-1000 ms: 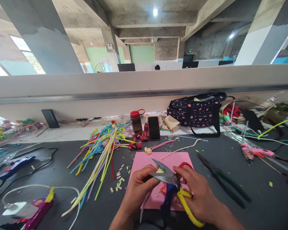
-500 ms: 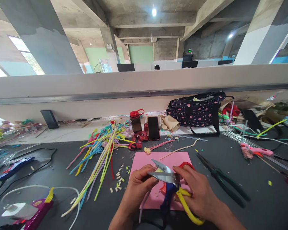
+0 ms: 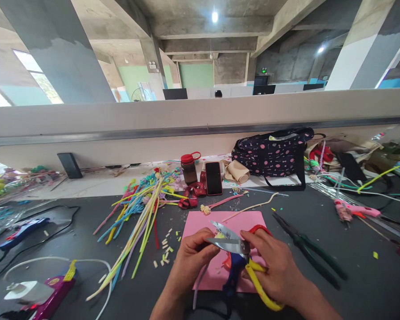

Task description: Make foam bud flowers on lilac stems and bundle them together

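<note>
My right hand (image 3: 275, 262) grips a pair of scissors (image 3: 228, 245) with yellow and red handles, its blades parted and pointing left. In my closed left hand (image 3: 195, 255) is a lilac fuzzy stem (image 3: 200, 284), like a pipe cleaner, hanging below the fingers. At its top a small pale yellow fuzzy piece (image 3: 220, 235) shows between the blades; the fingers and blades partly hide it. Beneath both hands lies a pink foam-like sheet (image 3: 216, 218). A blue tool with red parts (image 3: 234, 273) and a dark cord lies under the scissors, mostly hidden.
Left of the sheet lie a bundle of coloured fuzzy stems (image 3: 143, 226) and short cut bits (image 3: 166, 249). Long-nosed pliers (image 3: 306, 249) rest at right, with a pink glue gun (image 3: 353, 209) beyond. Behind stand a phone (image 3: 214, 178), a bottle (image 3: 188, 171) and a patterned bag (image 3: 270, 155).
Hardly anything differs. The scissors and both hands stay in nearly the same place, and the whole view has shifted very slightly.
</note>
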Demonstrator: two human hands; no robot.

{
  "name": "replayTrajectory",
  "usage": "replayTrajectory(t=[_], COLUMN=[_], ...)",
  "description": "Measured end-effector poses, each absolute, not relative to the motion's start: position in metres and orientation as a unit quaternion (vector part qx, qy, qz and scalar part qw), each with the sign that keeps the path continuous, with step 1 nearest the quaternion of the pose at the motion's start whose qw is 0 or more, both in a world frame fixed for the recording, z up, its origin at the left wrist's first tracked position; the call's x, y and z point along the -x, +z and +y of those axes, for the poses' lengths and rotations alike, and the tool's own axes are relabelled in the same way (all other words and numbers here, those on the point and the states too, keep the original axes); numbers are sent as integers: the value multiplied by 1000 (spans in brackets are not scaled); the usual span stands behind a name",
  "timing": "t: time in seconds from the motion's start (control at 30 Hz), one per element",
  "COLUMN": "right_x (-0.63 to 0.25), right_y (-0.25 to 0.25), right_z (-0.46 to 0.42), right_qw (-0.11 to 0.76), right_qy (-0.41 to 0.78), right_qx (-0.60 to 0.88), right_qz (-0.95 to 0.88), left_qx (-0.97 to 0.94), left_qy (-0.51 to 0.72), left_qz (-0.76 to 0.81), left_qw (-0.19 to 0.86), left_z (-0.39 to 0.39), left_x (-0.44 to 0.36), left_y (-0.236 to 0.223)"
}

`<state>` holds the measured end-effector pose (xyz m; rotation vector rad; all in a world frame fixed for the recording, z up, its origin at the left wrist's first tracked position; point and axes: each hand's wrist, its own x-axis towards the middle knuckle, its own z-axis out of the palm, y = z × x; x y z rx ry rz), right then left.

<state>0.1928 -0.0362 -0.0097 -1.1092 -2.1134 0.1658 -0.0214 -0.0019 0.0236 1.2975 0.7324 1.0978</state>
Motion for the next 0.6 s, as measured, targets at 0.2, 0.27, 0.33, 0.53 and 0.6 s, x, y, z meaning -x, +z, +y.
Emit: replayTrajectory(t=[0.2,0.27,0.33,0.53,0.6], right_x=[-193,-194,-194,-194,-194], right_y=[-6,-6,-7,-7,-7], right_z=[-36,-35,-35,-36,-36], right_qw=[367,370,373,362,359], right_qy=[62,58,53,55,61], right_qx=[421,416,414,420,421], right_qz=[-827,-828,-829,-831,-831], left_qx=[-556,-555,-553,-557,-560], left_qy=[481,481,482,481,479], left_qz=[323,327,331,330,329], left_qw=[595,594,593,591,590], left_z=[-3,-4,-4,-3,-3], left_x=[20,20,20,21,21], left_y=[28,29,29,28,28])
